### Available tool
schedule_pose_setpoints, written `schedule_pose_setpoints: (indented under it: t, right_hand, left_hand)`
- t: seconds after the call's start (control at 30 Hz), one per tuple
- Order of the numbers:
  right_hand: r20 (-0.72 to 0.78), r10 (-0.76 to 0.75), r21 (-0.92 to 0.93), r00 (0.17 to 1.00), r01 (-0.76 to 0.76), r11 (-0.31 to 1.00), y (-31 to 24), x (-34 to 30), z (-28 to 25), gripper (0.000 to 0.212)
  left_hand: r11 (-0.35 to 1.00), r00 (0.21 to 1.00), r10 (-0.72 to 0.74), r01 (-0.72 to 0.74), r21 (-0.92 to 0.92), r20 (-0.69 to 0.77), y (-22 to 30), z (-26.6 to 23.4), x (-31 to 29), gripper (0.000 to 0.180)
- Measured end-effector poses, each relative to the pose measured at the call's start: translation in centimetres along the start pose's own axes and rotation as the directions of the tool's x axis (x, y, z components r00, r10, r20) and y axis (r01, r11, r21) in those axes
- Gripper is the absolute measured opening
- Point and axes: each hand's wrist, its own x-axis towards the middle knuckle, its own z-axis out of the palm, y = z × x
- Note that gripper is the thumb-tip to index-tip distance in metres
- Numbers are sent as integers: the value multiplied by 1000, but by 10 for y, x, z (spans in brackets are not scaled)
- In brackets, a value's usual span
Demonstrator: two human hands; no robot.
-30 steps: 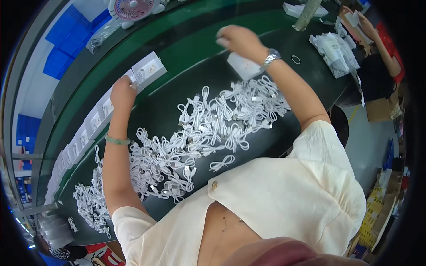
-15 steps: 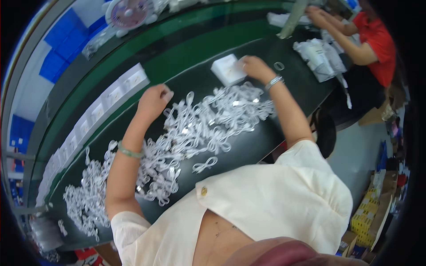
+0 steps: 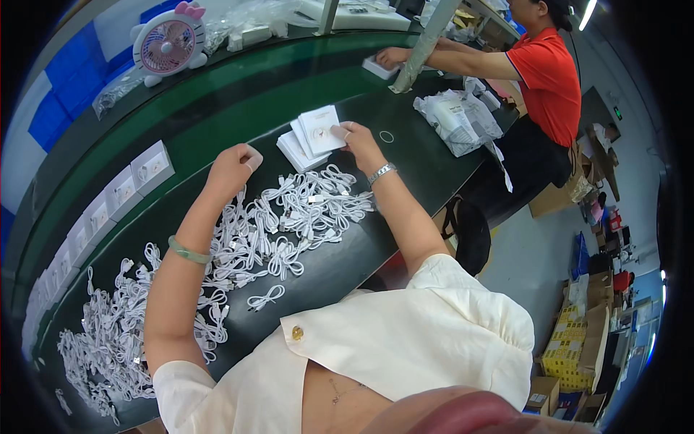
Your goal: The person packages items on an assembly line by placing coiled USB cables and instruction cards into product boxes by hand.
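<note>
My right hand pinches a few white printed cards at their right edge, fanned and tilted over a stack of like white cards on the dark table. Pale coverings sit on some fingertips of both hands. To the left, my left hand hovers above the table with its fingers curled together and nothing visible in them. Below and between my arms spreads a long heap of coiled white cables with plugs. One bundled cable lies apart near the table's front edge.
A row of white boxes stands on the green conveyor belt beyond the table. A pink-and-white fan is at the back. At right, a person in a red shirt holds a white box, near plastic bags.
My right hand has raised several cards off the stack, fanning them. My left hand stays curled. The view has shifted right, and the co-worker's hands now hold a box over the belt.
</note>
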Motion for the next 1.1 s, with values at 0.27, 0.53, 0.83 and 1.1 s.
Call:
schedule_pose_setpoints:
  t: [0.27,0.53,0.83,1.1]
  right_hand:
    - [151,-98,427,984,25,904,-34,-13,8,31]
    - [-40,-266,29,963,267,963,-50,-2,11,26]
    - [184,-234,-152,955,263,953,-35,50,5,20]
    - [27,-220,48,975,219,975,-39,76,9,22]
  left_hand:
    - [469,979,-58,198,-861,193,38,52,40,74]
    - [-19,959,-97,267,-964,267,68,93,75,36]
    - [208,942,-188,316,-926,279,37,82,90,35]
    - [122,949,-254,221,-968,185,21,67,93,38]
